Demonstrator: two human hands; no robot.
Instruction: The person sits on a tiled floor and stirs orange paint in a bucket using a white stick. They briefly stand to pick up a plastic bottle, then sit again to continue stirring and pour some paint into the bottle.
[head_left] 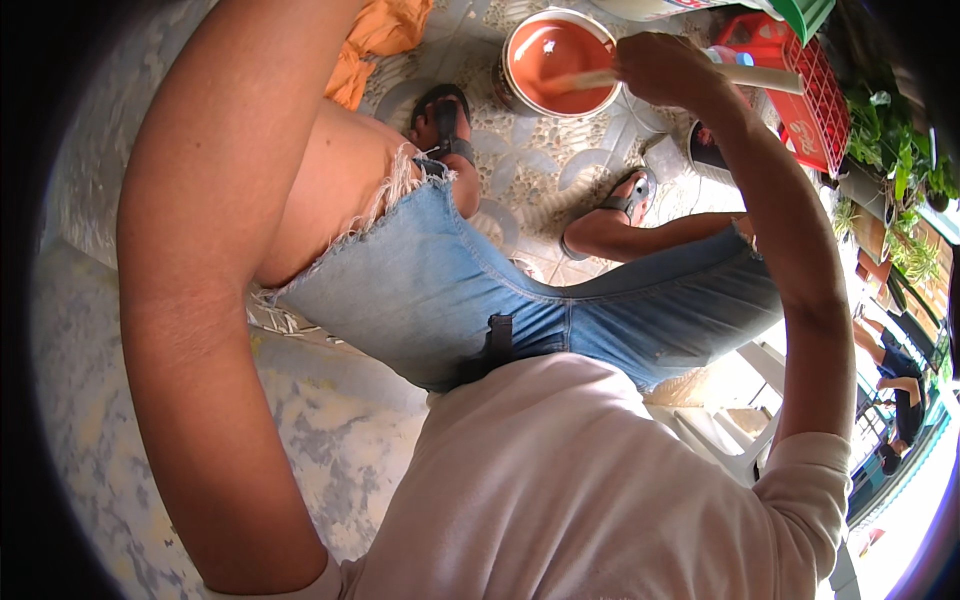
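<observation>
My right hand [662, 72] is closed around a pale wooden stick [765, 77] held nearly level. One end of the stick passes over the rim of a round white bucket [507, 88] and dips into orange paint [545, 60]. Its other end sticks out to the right, past my wrist. The bucket stands on the patterned floor beyond my feet. My left forearm runs up out of the picture at the top left, so that hand is not visible.
Orange cloth [385, 30] lies at the upper left. Right of the bucket are a red plastic crate [815, 125], a dark container [705, 148] and green potted plants [890, 140]. A white chair [735, 440] stands by my right side. Another person [905, 405] is far off at the right.
</observation>
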